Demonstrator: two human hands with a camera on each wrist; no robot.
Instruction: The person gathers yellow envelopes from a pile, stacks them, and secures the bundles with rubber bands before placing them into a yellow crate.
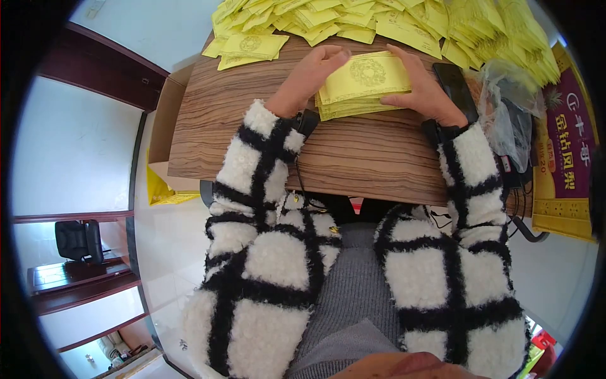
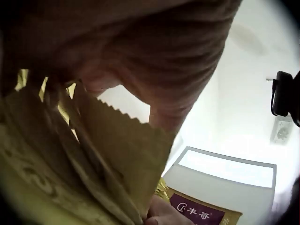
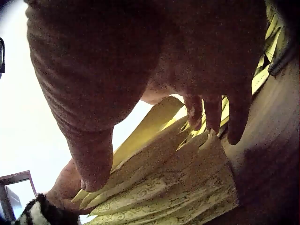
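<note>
Head cam: yellow paper stack [image 1: 361, 85] sits mid-table toward the far edge, long axis running left-right btw both hands, left hand [image 1: 309, 71] w/ fingers curled over its left end, right hand [image 1: 421, 88] fingers clamped along the right end, both equally close tbh.
</note>
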